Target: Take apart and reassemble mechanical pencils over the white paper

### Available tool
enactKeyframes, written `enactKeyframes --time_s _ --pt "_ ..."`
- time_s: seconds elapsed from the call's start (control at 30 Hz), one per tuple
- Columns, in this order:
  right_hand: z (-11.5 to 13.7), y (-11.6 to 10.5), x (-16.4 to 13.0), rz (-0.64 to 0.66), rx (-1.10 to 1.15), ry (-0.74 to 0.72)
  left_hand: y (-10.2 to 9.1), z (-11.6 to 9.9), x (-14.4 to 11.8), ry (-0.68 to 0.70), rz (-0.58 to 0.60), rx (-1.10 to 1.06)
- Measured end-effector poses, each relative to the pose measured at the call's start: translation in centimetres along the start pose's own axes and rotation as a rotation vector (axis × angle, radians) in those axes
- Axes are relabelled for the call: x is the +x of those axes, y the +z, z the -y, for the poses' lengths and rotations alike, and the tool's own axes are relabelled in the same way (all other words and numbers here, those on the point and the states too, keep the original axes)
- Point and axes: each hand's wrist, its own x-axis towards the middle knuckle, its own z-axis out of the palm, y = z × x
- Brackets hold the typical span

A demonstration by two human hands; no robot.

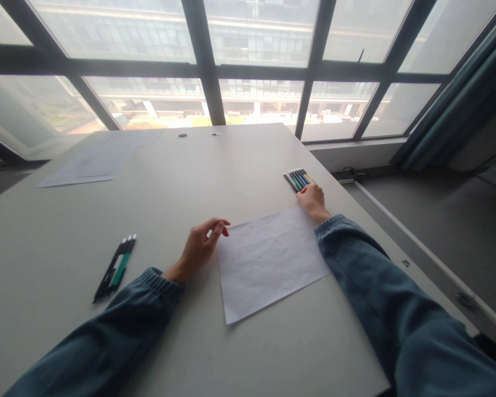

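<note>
A white sheet of paper [268, 262] lies flat on the grey surface [190, 182] between both hands. The left hand [200, 247] rests loosely curled and holding nothing, fingertips touching the sheet's left corner. The right hand [313, 200] reaches past the sheet's far corner, its fingers on a row of coloured pens [298, 178]; whether it grips one cannot be told.

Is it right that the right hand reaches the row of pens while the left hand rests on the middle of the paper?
Not quite. The head view shows the left hand at the left edge of the paper, not its middle. The right hand does reach the pens.
</note>
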Motion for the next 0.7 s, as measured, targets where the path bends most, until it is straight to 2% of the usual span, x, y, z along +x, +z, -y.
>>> enactKeyframes --time_s 0.7 --pt "0.05 0.22 -0.05 -0.034 0.008 0.019 -0.04 -0.15 -0.01 -0.027 0.016 -0.008"
